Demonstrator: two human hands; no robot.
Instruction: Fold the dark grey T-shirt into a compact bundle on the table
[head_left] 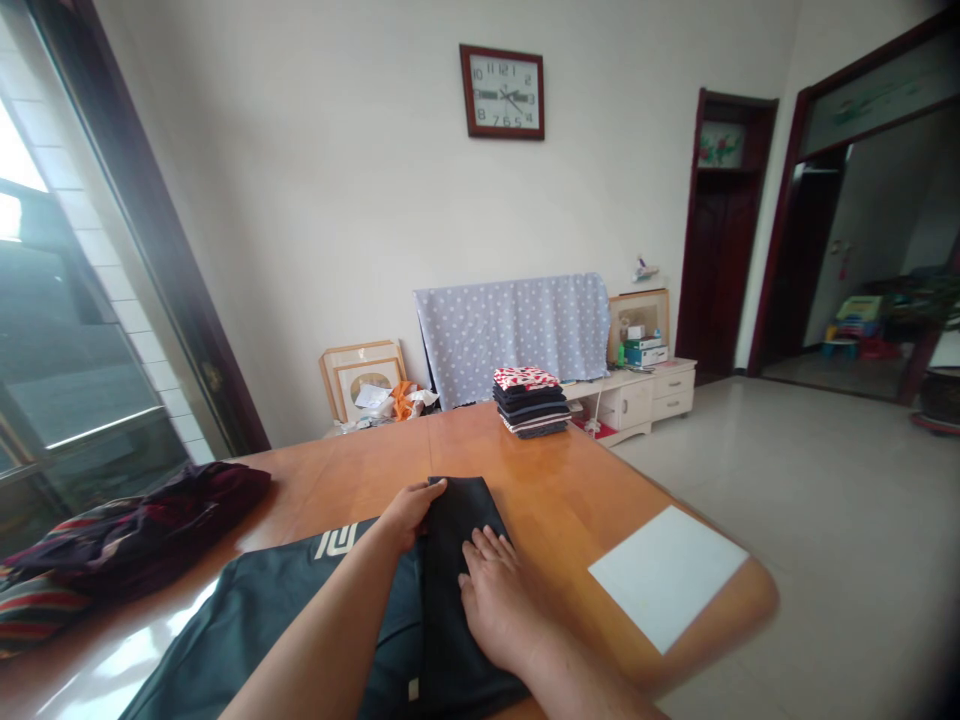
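A dark garment point(292, 600) with a pale printed mark lies spread on the wooden table in front of me. Its right-hand part is folded over into a long black strip point(450, 640). At the far end of this strip, my left hand point(411, 512) pinches the cloth by its edge, thumb on top; its other fingers are partly hidden. My right hand point(496, 598) rests flat on the folded strip, fingers stretched out and pressing on the cloth. A small light tag shows near the bottom of the garment.
A stack of folded clothes point(531, 402) stands at the table's far edge. Crumpled dark and striped clothes point(135, 540) lie at left. A white sheet point(669, 577) lies near the right corner of the table point(562, 500). Behind is a cabinet point(634, 405) beside a dotted cloth point(517, 330).
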